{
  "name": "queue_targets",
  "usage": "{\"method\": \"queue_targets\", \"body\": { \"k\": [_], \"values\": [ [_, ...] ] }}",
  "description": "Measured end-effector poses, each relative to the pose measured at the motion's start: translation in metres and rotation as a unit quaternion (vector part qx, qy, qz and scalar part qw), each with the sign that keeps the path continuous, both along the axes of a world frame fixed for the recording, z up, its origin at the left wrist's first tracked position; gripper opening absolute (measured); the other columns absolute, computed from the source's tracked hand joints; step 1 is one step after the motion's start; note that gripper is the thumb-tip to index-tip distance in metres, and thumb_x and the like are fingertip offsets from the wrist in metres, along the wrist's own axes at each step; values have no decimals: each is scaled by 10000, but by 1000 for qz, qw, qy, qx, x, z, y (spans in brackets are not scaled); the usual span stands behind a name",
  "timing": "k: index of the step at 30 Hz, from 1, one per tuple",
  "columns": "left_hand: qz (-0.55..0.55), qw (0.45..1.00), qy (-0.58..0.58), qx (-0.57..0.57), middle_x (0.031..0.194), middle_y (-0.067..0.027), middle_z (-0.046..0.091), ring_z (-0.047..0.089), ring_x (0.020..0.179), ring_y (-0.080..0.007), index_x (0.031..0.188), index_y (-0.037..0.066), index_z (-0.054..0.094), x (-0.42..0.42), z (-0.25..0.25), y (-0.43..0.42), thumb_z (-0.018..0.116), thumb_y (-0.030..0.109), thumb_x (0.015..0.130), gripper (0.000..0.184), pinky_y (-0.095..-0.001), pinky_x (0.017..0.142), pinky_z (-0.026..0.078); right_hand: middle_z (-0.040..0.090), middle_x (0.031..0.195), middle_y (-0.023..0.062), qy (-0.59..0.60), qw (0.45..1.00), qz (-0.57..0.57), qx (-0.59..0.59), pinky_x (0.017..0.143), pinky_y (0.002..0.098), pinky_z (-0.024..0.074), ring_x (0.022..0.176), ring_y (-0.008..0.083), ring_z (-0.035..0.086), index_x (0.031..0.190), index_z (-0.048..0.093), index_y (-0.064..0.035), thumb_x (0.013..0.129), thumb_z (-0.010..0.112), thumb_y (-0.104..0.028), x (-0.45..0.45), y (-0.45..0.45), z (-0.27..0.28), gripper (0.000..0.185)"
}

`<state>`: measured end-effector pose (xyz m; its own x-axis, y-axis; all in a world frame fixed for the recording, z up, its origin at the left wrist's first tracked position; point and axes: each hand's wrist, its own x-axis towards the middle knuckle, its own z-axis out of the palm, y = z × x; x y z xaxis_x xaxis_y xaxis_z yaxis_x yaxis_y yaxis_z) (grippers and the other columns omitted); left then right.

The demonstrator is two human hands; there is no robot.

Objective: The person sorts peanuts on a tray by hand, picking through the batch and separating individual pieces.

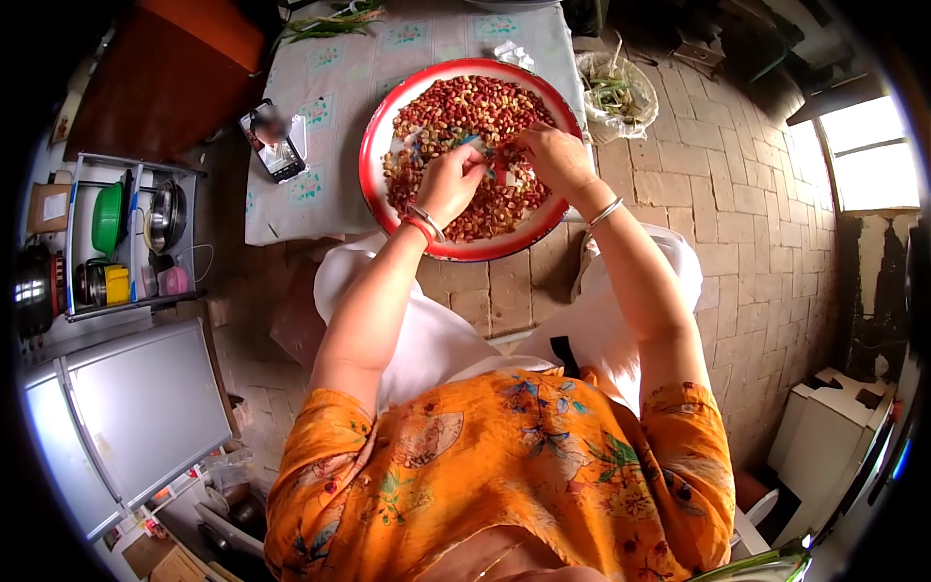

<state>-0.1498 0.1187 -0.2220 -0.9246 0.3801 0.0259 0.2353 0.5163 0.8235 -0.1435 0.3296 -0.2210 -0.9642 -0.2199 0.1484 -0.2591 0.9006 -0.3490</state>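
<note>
A large round enamel tray (371,155) with a red rim and a pale inside overhangs the front edge of the table. Many small red and tan kernels (475,102), which look like peanuts or beans, are spread across it. Above the left-middle of the tray is my left hand (451,184), its thumb and fingers pinched together. My right hand (558,165) reaches in over the right rim, fingers curled down close to the kernels. What either hand holds is too small to make out. A patterned patch with blue and red shows on the tray bottom between my hands.
A phone (276,145) leans on a stand at the table's left. Green stalks (335,21) and crumpled white paper (514,54) lie farther back on the tablecloth (339,87). Right of the table, a lined basket (635,107) holds plant scraps. A shelf rack (136,301) stands left.
</note>
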Motion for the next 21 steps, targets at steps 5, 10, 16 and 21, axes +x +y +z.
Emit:
{"method": "queue_targets", "body": {
  "k": [5, 10, 16, 21],
  "values": [
    [-2, 999, 15, 50, 799, -136, 695, 686, 715, -267, 897, 17, 640, -3, -5, 1, 658, 105, 833, 110, -343, 633, 516, 647, 905, 163, -30, 998, -9, 53, 719, 444, 535, 833, 337, 663, 900, 625, -47, 790, 576, -85, -10, -7, -8, 126],
    [8, 998, 5, 55, 800, -142, 694, 685, 707, -266, 894, 18, 642, -2, 0, -3, 653, 103, 835, 104, -344, 628, 519, 651, 931, 194, -72, 996, -32, 33, 765, 454, 517, 894, 363, 641, 901, 621, -21, 806, 605, -132, -13, -2, -5, 147],
    [-5, 966, -195, 168, 789, -25, 650, 598, 611, -85, 974, 17, 614, -5, 2, -7, 578, 109, 931, 108, -228, 536, 479, 656, 835, 195, -18, 984, -31, -174, 709, 463, 502, 805, 377, 641, 852, 601, -4, 817, 638, -155, -15, -6, -4, 159],
    [13, 908, -314, 278, 874, -30, 670, 634, 685, -97, 1049, 34, 628, -7, 10, -4, 513, 148, 969, 181, -232, 606, 515, 650, 751, 186, 0, 960, -17, -279, 643, 412, 502, 710, 357, 646, 834, 614, 4, 815, 623, -116, -14, -24, 14, 122]
  ]
}}
